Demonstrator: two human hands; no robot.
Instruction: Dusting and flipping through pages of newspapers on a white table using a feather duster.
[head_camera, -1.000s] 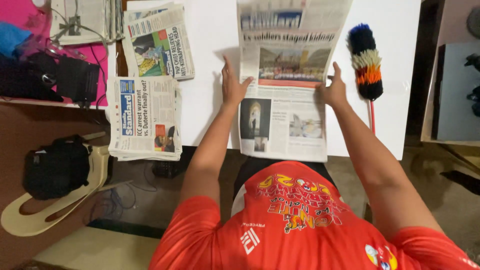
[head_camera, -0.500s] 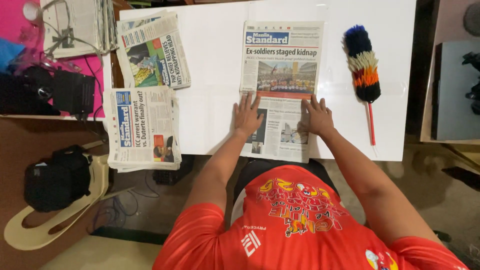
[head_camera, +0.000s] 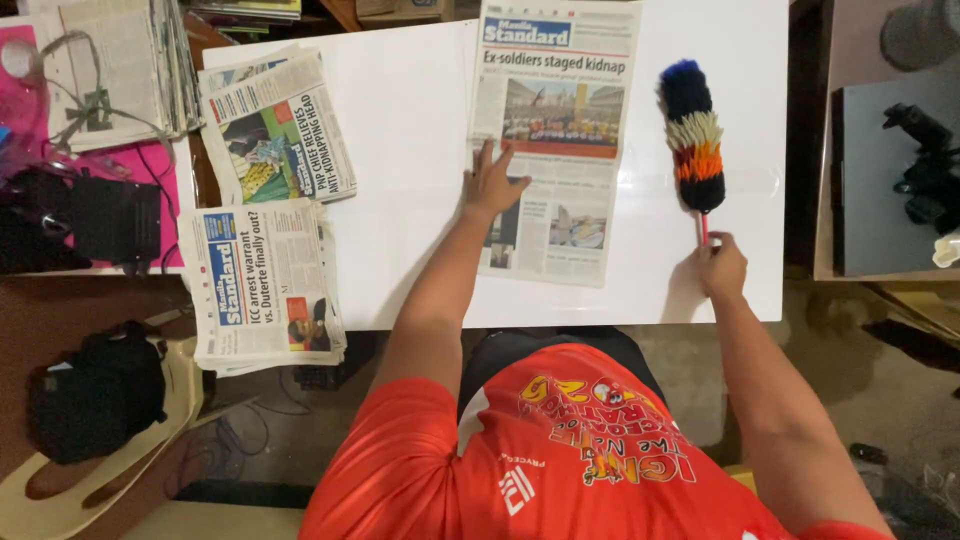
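From the head view, the left hand (head_camera: 492, 182) lies flat, fingers apart, on the left edge of a newspaper (head_camera: 555, 130) in the middle of the white bench (head_camera: 400, 130). The right hand (head_camera: 722, 266) has its fingers clamped on the handle of a fluffy duster (head_camera: 692, 135) near the bench's right edge.

Your left hand (head_camera: 492, 183) lies flat on the left edge of the newspaper (head_camera: 556, 130) spread over the white table (head_camera: 410, 140), while your right hand (head_camera: 722, 266) grips the handle of the multicoloured feather duster (head_camera: 692, 135) beside it.

One head view looks straight down from high above the person. The white counter (head_camera: 400, 150) fills the upper frame. The floor shows below it.
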